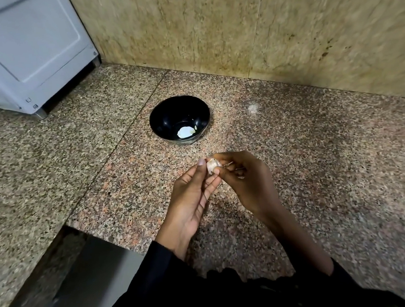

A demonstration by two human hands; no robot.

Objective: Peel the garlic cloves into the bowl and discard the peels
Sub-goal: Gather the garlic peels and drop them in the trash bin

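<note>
A black bowl (180, 119) stands on the speckled granite counter (315, 158), with one peeled white garlic clove (185, 132) and a small pale scrap inside it. Below the bowl, both hands meet over the counter. My left hand (192, 196) pinches a pale, papery garlic clove (213, 165) between thumb and fingertips. My right hand (245, 179) pinches the same clove from the right, and a thin strip of peel sticks out between its fingers. Dark sleeves cover both forearms.
A white appliance (29, 52) stands at the back left on the counter. A beige stone wall (260, 31) rises right behind the bowl. The counter ends in a step at the lower left, where a grey surface (85, 274) lies lower down.
</note>
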